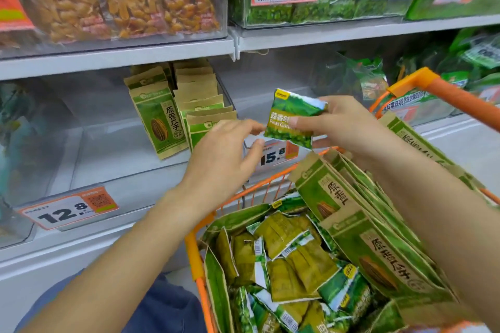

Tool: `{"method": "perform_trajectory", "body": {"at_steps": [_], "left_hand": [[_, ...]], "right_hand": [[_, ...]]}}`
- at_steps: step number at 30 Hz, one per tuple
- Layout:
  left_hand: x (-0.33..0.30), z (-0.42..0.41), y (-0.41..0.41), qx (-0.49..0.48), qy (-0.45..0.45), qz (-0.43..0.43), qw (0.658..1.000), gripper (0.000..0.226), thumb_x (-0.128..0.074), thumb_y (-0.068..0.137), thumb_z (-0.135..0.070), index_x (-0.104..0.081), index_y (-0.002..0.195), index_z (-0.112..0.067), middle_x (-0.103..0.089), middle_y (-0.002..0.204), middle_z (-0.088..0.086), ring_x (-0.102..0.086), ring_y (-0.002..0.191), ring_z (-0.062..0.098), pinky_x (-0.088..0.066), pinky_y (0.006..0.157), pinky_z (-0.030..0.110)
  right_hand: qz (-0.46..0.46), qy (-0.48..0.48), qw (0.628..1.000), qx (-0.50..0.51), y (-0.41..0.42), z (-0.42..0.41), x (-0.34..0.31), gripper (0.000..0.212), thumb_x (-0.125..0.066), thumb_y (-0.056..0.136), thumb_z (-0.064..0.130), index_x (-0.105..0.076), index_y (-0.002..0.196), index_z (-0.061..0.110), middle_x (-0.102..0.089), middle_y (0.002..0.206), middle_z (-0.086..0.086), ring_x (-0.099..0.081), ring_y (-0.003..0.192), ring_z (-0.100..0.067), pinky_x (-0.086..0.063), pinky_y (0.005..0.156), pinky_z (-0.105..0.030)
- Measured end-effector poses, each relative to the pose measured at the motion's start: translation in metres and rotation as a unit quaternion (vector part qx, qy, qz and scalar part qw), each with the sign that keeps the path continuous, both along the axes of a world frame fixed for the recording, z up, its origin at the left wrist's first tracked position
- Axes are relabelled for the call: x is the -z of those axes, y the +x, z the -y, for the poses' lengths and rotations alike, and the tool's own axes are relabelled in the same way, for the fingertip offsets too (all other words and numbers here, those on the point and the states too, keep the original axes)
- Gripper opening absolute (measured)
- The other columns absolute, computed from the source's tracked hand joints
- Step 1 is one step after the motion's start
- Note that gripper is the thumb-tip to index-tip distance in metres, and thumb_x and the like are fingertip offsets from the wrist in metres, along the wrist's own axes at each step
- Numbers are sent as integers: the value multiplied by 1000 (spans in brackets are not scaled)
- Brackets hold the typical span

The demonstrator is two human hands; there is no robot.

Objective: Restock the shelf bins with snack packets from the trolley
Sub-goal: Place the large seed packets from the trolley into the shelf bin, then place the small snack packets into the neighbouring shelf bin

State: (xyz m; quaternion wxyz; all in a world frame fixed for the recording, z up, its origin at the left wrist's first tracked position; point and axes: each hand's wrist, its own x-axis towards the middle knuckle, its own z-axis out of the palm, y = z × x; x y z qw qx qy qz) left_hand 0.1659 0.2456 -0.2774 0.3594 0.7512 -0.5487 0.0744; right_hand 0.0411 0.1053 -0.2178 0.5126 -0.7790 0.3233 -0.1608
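**Green pea packet held up at the shelf, bin waiting below**

Green foil up front: the right hand (335,127) pinches a small garlic-pea packet (293,119) by its right edge, thumb across the face, holding it in the air just above the trolley (414,81) and in front of the lower shelf. The left hand (230,151) comes in from the side, fingers straight and relaxed, gripping nothing, fingertips just at the packet's left edge; whether they touch it I cannot tell.

Behind the packet sits the clear bin (270,86) with the 15.8 price tag (276,155), and it looks nearly bare on this side. Next door, the sunflower-seed packs (162,119) stand upright in their own bin, above the 12.8 tag (70,208).

Down in the trolley, loose pea packets (286,259) lie heaped, with a row of seed packs (365,227) leaning along the right side. Plenty left to shelve, by my reckoning.

Risks from here: that grip is only an edge pinch, so a slick foil packet could slip and fall between trolley and shelf. Both products are green, so a hurried reach could land it among the seeds. Also, the right forearm is pressing close over the leaning seed packs, and a careless sweep could topple them.
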Motion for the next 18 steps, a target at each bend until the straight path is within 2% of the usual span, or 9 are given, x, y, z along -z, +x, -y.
{"method": "perform_trajectory", "body": {"at_steps": [3,4,6,8,10,12,15,17,18], "left_hand": [[10,27,8,-18,108,221,969,39,-67,81,-27,-67,115,-9,-73,97,10,-64,106,27,-41,103,36],[13,37,9,-27,157,263,952,47,-71,78,-29,-65,119,-6,-74,93,11,-65,105,27,-38,107,38],[12,52,6,-18,273,305,912,54,-65,85,-25,-51,133,-4,-73,93,10,-64,103,27,-22,116,39],[10,62,4,-8,342,310,887,40,-51,88,-8,-48,127,-7,-70,97,8,-64,99,26,-12,118,37],[2,68,3,-16,359,300,884,33,-48,84,2,-51,114,-11,-68,103,10,-63,103,27,-19,116,35],[-4,72,0,-24,385,281,879,29,-50,87,2,-53,113,-12,-66,111,11,-60,111,28,-26,112,33],[-15,77,-3,-31,398,240,885,20,-53,97,-19,-55,115,-13,-64,115,13,-58,113,31,-41,94,36],[-24,87,0,-52,338,134,930,42,-51,96,-45,-50,121,-11,-63,116,15,-57,109,36,-44,80,38],[-26,97,3,-55,298,65,951,51,-51,94,-50,-47,126,-11,-62,119,15,-57,111,36,-47,81,39]], "right_hand": [[-40,-33,998,35,17,37,5,23,-73,83,19,-70,103,7,-70,91,-8,-63,78,-14,-50,65,-24],[-51,-36,997,35,23,47,10,24,-73,83,20,-69,105,8,-70,93,-8,-64,80,-14,-52,67,-25],[-71,-47,995,43,34,65,21,26,-73,83,20,-68,107,9,-70,98,-10,-65,88,-19,-55,73,-31],[-83,-70,993,52,43,79,31,23,-73,83,19,-68,103,9,-70,100,-14,-66,93,-26,-56,77,-39],[-89,-102,989,52,49,90,38,15,-73,83,19,-65,95,14,-69,93,-14,-64,86,-27,-54,77,-42],[-111,-148,982,38,50,100,40,15,-73,83,20,-61,92,19,-62,77,-5,-58,72,-22,-48,63,-32],[-117,-169,978,29,42,115,43,30,-76,81,21,-63,108,18,-61,87,-6,-50,65,-16,-38,57,-28],[-93,-128,987,25,34,124,46,42,-78,79,18,-60,117,17,-66,99,-11,-59,73,-23,-47,63,-33],[-82,-107,991,17,31,126,47,43,-79,78,16,-59,115,19,-67,103,-13,-63,81,-27,-52,70,-39]]}}
